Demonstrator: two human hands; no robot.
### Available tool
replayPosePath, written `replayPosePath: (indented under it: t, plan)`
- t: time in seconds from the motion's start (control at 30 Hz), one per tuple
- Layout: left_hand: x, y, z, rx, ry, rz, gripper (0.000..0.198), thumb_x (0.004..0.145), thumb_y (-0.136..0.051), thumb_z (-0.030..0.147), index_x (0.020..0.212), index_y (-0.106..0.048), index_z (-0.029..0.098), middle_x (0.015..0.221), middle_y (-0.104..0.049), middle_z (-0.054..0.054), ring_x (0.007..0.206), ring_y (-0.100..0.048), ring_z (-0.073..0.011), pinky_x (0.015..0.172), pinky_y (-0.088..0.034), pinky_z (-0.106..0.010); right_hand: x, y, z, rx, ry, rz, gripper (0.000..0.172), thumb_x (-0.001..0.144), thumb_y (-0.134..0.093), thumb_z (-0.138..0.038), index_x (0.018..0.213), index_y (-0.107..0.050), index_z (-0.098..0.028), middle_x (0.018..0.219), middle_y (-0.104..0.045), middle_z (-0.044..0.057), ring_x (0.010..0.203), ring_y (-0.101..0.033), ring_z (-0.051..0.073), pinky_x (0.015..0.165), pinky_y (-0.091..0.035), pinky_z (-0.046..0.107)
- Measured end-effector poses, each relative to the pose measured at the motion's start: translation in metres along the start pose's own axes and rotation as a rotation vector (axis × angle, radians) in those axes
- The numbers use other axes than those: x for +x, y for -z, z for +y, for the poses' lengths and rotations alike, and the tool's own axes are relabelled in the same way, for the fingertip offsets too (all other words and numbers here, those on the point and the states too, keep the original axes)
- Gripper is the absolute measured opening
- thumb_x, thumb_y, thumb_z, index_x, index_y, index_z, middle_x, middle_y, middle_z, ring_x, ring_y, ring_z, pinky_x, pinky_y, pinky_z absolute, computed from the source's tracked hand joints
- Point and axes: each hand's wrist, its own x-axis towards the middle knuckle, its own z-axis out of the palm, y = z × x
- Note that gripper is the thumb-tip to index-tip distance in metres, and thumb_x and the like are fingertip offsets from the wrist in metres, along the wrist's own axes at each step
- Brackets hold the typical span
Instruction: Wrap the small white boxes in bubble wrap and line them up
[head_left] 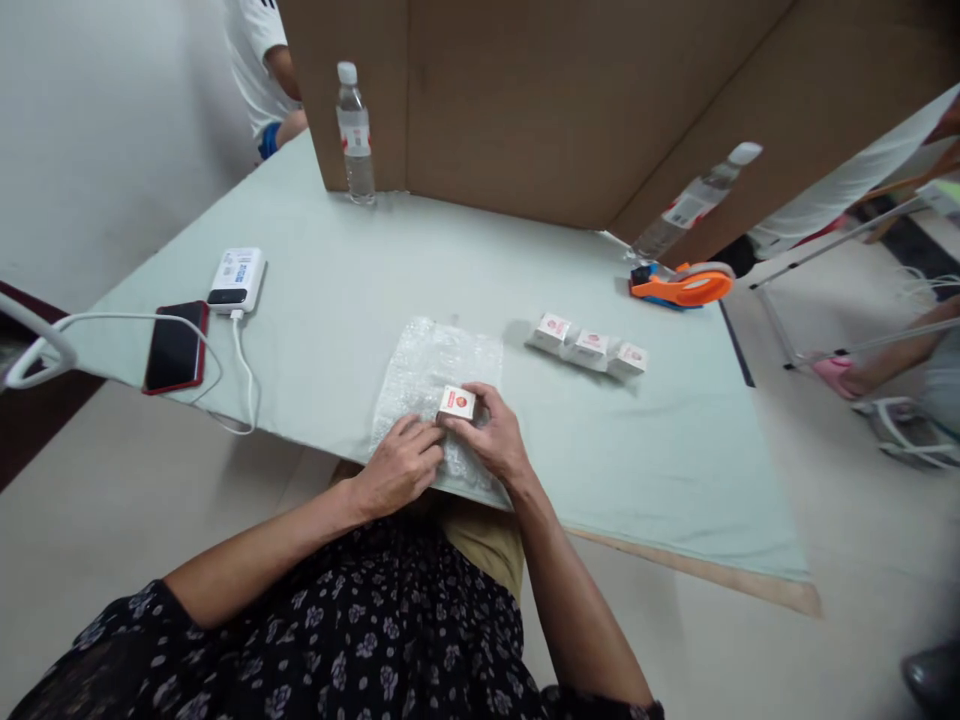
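A sheet of clear bubble wrap (409,370) lies flat at the table's front edge. On it sits a small white box (457,402) with a red and orange print on top. My right hand (493,436) grips this box from its right side, thumb in front and fingers behind. My left hand (405,462) rests on the wrap just left of the box, fingers slightly bent and spread; its thumb is partly hidden. Farther right, several similar small boxes (590,345) stand in a row, seemingly covered in bubble wrap.
An orange tape dispenser (686,287) lies at the right edge. Two water bottles (356,140) stand by a tall cardboard panel (510,110) at the back. At left are a white power bank (238,278), a cable and a phone (176,347). Other people sit beyond.
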Motion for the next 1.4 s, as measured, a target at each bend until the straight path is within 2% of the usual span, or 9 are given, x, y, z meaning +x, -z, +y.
replayPosePath:
  t: [0.17,0.4,0.57,0.73,0.87,1.03,1.13,1.23,1.4]
  plan:
    - [-0.015,0.003,-0.003,0.022,0.096,0.069,0.019,0.089,-0.053,0.012,0.098,-0.067,0.019,0.114,-0.068,-0.011,0.111,-0.059,-0.0254,0.104,-0.044,-0.051,-0.005,-0.007,0.024,-0.143,0.049,-0.041,0.052,0.072,-0.075,-0.033,0.121,-0.061,-0.025,0.123,-0.068,0.009,0.115,-0.061,0.030,0.101,-0.044,0.051]
    - [-0.019,-0.002,0.000,0.005,0.100,0.141,0.018,0.091,-0.050,0.011,0.095,-0.066,0.017,0.113,-0.068,-0.009,0.111,-0.059,-0.0231,0.104,-0.044,-0.046,0.006,-0.004,0.015,-0.162,0.123,-0.082,0.048,0.073,-0.075,-0.029,0.120,-0.063,-0.025,0.123,-0.069,0.008,0.115,-0.062,0.028,0.101,-0.044,0.048]
    - [-0.020,-0.002,-0.003,-0.022,0.101,0.126,0.018,0.091,-0.050,0.011,0.096,-0.066,0.018,0.112,-0.068,-0.008,0.112,-0.059,-0.0227,0.104,-0.044,-0.046,0.013,-0.006,0.017,-0.198,0.137,-0.150,0.050,0.072,-0.078,-0.031,0.119,-0.063,-0.026,0.124,-0.069,0.007,0.117,-0.061,0.029,0.102,-0.042,0.050]
    - [-0.021,-0.001,-0.001,-0.029,0.109,0.157,0.014,0.092,-0.051,0.013,0.093,-0.065,0.018,0.110,-0.068,-0.009,0.110,-0.060,-0.0225,0.104,-0.045,-0.045,0.013,-0.010,0.023,-0.251,0.169,-0.146,0.050,0.073,-0.078,-0.033,0.120,-0.063,-0.025,0.124,-0.069,0.008,0.117,-0.061,0.030,0.101,-0.042,0.050]
    - [-0.017,0.004,0.000,-0.038,0.102,0.218,0.012,0.091,-0.053,0.014,0.090,-0.064,0.018,0.107,-0.068,-0.009,0.105,-0.061,-0.0225,0.099,-0.048,-0.045,0.012,-0.014,0.026,-0.290,0.180,-0.141,0.051,0.075,-0.076,-0.034,0.123,-0.061,-0.023,0.126,-0.068,0.010,0.118,-0.060,0.030,0.102,-0.042,0.050]
    - [0.001,0.016,-0.003,-0.070,0.080,0.345,0.008,0.086,-0.057,0.011,0.086,-0.061,0.018,0.107,-0.067,-0.010,0.104,-0.061,-0.0247,0.094,-0.051,-0.045,0.011,-0.011,0.024,-0.327,0.176,-0.179,0.055,0.077,-0.074,-0.034,0.129,-0.059,-0.023,0.131,-0.065,0.011,0.123,-0.058,0.031,0.104,-0.040,0.051]
    - [0.010,0.022,-0.006,-0.093,0.101,0.363,0.008,0.085,-0.058,0.010,0.084,-0.060,0.018,0.105,-0.067,-0.010,0.102,-0.062,-0.0243,0.090,-0.052,-0.044,0.014,-0.004,0.021,-0.305,0.178,-0.231,0.060,0.079,-0.073,-0.037,0.135,-0.055,-0.026,0.137,-0.061,0.010,0.125,-0.056,0.031,0.104,-0.041,0.051]
    - [0.013,0.022,-0.006,-0.119,0.120,0.374,0.009,0.085,-0.058,0.009,0.083,-0.059,0.018,0.104,-0.068,-0.010,0.100,-0.062,-0.0235,0.089,-0.052,-0.043,0.018,0.002,0.020,-0.269,0.159,-0.267,0.056,0.081,-0.070,-0.035,0.134,-0.056,-0.024,0.134,-0.064,0.011,0.118,-0.061,0.030,0.100,-0.045,0.048]
    - [0.010,0.018,-0.005,-0.140,0.148,0.391,0.009,0.084,-0.058,0.010,0.084,-0.059,0.018,0.105,-0.067,-0.009,0.101,-0.062,-0.0230,0.091,-0.051,-0.043,0.023,0.001,0.017,-0.266,0.131,-0.241,0.050,0.082,-0.069,-0.033,0.130,-0.058,-0.024,0.132,-0.066,0.009,0.115,-0.064,0.028,0.101,-0.045,0.047]
